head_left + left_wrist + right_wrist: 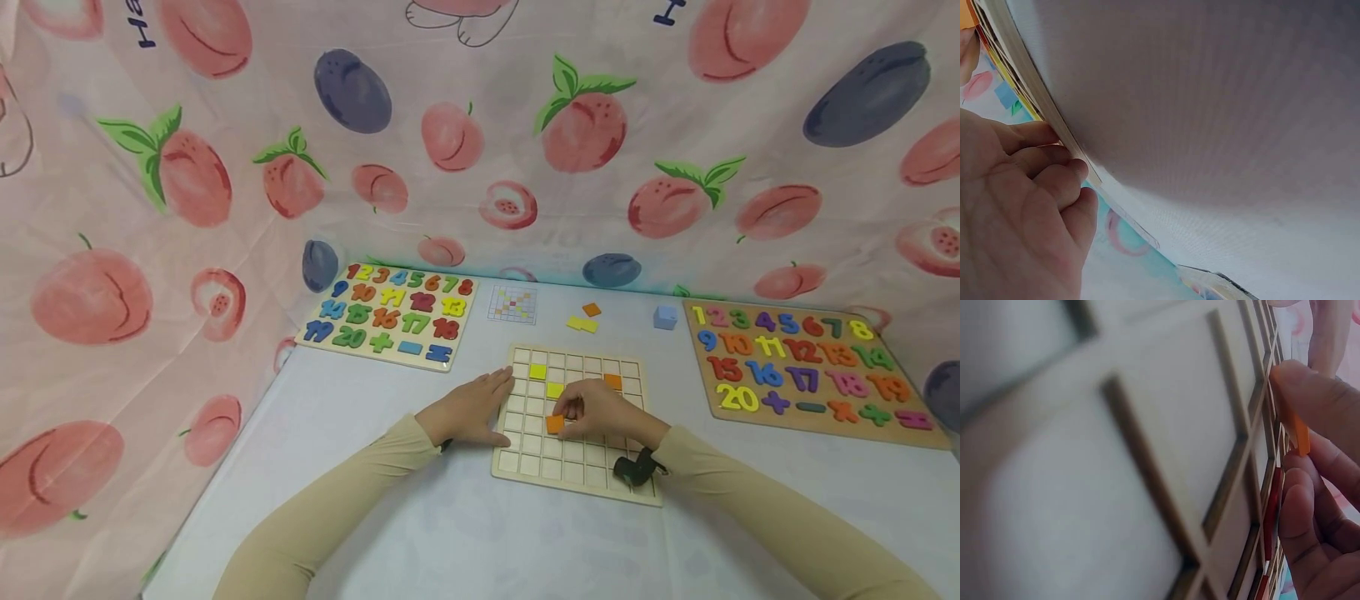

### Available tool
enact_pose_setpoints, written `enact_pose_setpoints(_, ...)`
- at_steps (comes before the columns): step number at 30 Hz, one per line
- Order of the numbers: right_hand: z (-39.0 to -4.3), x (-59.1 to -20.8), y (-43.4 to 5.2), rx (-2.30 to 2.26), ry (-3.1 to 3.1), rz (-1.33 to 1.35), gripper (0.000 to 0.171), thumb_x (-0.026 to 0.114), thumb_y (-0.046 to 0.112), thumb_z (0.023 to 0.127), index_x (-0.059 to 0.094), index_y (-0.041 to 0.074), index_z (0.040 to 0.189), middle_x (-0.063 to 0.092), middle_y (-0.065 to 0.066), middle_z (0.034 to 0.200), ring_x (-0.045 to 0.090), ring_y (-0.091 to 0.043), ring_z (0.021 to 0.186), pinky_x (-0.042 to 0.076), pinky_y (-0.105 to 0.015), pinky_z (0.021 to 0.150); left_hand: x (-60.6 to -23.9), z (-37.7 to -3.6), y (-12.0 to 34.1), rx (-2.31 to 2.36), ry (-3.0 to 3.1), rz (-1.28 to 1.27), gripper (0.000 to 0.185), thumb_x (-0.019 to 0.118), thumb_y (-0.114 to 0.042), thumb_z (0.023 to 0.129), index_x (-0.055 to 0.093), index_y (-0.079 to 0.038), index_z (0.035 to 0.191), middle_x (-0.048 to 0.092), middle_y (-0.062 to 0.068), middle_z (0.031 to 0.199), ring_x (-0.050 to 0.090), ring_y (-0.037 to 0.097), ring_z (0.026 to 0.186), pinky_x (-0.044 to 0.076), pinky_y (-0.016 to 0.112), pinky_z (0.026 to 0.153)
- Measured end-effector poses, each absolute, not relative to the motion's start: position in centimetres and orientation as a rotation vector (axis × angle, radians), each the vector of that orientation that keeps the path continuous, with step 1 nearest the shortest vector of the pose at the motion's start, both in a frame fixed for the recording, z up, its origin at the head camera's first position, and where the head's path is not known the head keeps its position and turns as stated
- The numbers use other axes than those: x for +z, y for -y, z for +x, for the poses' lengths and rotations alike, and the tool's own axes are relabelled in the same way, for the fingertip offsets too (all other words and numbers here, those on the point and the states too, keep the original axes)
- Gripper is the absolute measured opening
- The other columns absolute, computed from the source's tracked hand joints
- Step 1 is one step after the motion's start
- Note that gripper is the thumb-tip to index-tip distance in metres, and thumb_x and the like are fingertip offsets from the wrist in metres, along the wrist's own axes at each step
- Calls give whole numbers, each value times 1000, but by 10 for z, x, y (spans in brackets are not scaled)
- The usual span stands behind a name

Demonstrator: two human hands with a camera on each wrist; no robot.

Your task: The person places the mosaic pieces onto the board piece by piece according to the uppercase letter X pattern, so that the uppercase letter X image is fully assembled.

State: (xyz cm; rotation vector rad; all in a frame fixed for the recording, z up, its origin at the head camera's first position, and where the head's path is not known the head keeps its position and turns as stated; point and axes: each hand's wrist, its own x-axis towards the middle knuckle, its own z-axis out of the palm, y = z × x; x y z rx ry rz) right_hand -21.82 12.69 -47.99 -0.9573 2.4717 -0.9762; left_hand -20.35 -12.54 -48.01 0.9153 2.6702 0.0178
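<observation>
Wooden and pale, the grid board [577, 433] lies flat on the white table [420, 533] in the head view, with open table on its near and left sides. The left hand [472, 408] rests on the board's left edge with fingers straight. The right hand [600, 410] pinches an orange tile [555, 424] over a cell near the board's middle. Two yellow tiles [538, 372] and one more orange tile [613, 382] sit in cells further back. Behind the board lie a pattern card [513, 305], loose tiles [582, 323] and a blue cube [665, 317], well apart from the hands. Number puzzles [390, 315] flank the far corners.

From the left wrist, the left hand's fingers [1054, 169] touch the board's thin edge [1054, 119], lightly bent; white table fills the rest.

From the right wrist, thumb and fingers [1310, 506] clamp the orange tile [1300, 434] on edge, just above the grid's ribs [1147, 475].
</observation>
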Motion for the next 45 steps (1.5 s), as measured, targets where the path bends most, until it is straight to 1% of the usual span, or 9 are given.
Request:
enact_pose_setpoints(9,-220,-482,-127,-965,-2468,-988,26,85,25,66,71,13,84,63,3,76,51,-4,65,48,-18,57,-480,-203,126,41,-2668,910,99,62,-59,80,18,-5,150,11,9,160,14,20,147,17,32,120)
enact_pose_setpoints(15,-223,-484,-130,-956,-2456,-927,18,82,16,70,71,13,83,62,4,76,51,-5,65,48,-18,57,-480,-202,126,36,-2669,913,98,62,-58,80,18,-6,150,11,8,160,14,19,147,17,31,120)
enact_pose_setpoints(20,-224,-483,-131,-968,-2453,-942,10,79,11,73,72,13,80,62,3,74,52,-4,64,48,-19,57,-480,-203,125,40,-2666,903,98,62,-58,80,18,-6,151,11,8,160,13,19,148,16,30,120)
enact_pose_setpoints(27,-225,-483,-129,-944,-2475,-963,8,78,12,74,73,14,79,62,5,73,51,-1,64,48,-18,57,-479,-203,125,56,-2667,892,99,63,-57,80,17,-6,151,11,8,160,13,19,148,17,30,120)
enact_pose_setpoints(31,-226,-480,-130,-982,-2442,-949,11,79,13,73,73,13,82,63,3,75,52,-3,64,48,-18,57,-479,-203,125,57,-2666,897,99,63,-58,80,18,-6,150,11,8,160,14,19,147,17,30,120)
enact_pose_setpoints(37,-230,-474,-138,-1059,-2364,-926,19,80,19,73,73,12,89,68,1,79,59,-4,68,52,-20,61,-478,-202,125,41,-2665,901,98,63,-58,80,18,-6,150,11,8,160,14,19,147,17,31,120)
enact_pose_setpoints(42,-239,-471,-146,-1122,-2273,-935,28,78,17,74,72,4,99,72,-8,88,65,-5,74,56,-20,68,-476,-201,124,37,-2665,897,98,63,-57,80,18,-6,150,12,8,159,14,19,147,17,31,120)
enact_pose_setpoints(45,-243,-467,-150,-1152,-2228,-927,35,77,17,75,70,-1,105,72,-14,96,67,-8,80,57,-20,72,-476,-201,124,33,-2667,899,98,63,-58,80,18,-6,150,12,8,159,14,19,147,17,31,120)
